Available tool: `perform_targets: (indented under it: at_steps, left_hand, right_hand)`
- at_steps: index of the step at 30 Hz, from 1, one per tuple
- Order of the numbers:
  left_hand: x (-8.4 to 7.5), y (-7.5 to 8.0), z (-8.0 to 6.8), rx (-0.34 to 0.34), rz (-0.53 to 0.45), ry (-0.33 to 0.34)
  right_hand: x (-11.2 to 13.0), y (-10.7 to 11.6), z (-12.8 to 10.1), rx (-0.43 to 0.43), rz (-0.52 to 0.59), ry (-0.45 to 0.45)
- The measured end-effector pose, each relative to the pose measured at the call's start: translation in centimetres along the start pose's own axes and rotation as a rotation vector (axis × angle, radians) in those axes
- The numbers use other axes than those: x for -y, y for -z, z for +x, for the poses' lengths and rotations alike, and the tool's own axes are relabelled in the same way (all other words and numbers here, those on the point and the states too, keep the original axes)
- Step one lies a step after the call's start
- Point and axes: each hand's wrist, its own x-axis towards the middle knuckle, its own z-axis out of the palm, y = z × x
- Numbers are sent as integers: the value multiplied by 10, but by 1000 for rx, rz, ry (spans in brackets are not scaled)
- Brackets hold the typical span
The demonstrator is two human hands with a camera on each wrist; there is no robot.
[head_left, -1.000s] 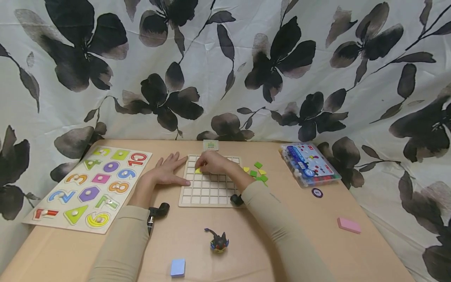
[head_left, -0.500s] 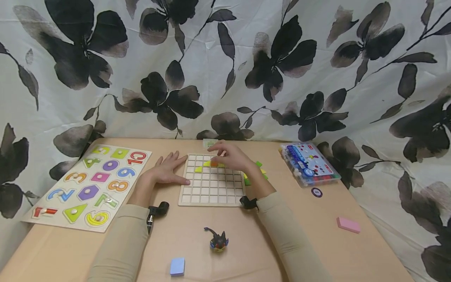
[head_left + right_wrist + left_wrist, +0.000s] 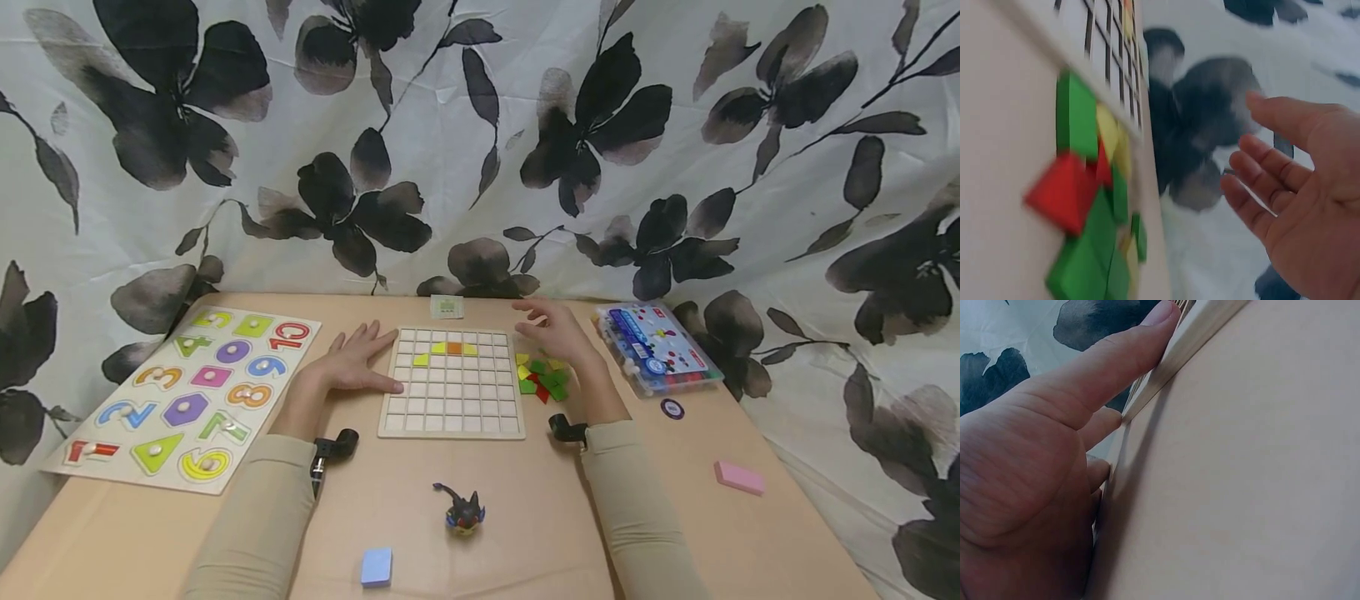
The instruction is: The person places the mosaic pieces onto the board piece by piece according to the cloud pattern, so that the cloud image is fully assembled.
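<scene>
head view: left hand (image 3: 352,364), fingers spread, rests against the left edge of a pale wooden grid board (image 3: 450,410). right hand (image 3: 561,340), fingers loosely parted, nothing seen held, is near a loose pile of red, green and yellow flat tiles (image 3: 555,380), just right of the board. one orange square tile (image 3: 454,348) sits in a cell.

left wrist view: thumb on the rim; board probably stiff, best steadied there.

right wrist view: tiles look rigid, likely light, perhaps slippery where overlapped; pinch by opposite side edges.
</scene>
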Motion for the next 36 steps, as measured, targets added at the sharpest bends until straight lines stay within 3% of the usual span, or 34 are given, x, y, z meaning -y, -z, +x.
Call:
perform_targets:
  at_steps: [7,13,26,32,36]
  left_hand:
    - [1,1,0,-1,-2,2]
    - [0,1,0,-3,-2,4]
    - [0,0,0,-5,9,-2]
    - [1,-1,1,-5,9,-3]
    - [1,-1,0,-10,-2,-8]
  right_hand:
    - [-28,16,-7,13,-41,-192]
    - [-49,15,-10,55,-43,-281]
    - [-62,12,-11,106,-99,-285]
    - [-61,12,-11,73,-114,-256]
    - [-58,10,-12,20,-50,-255]
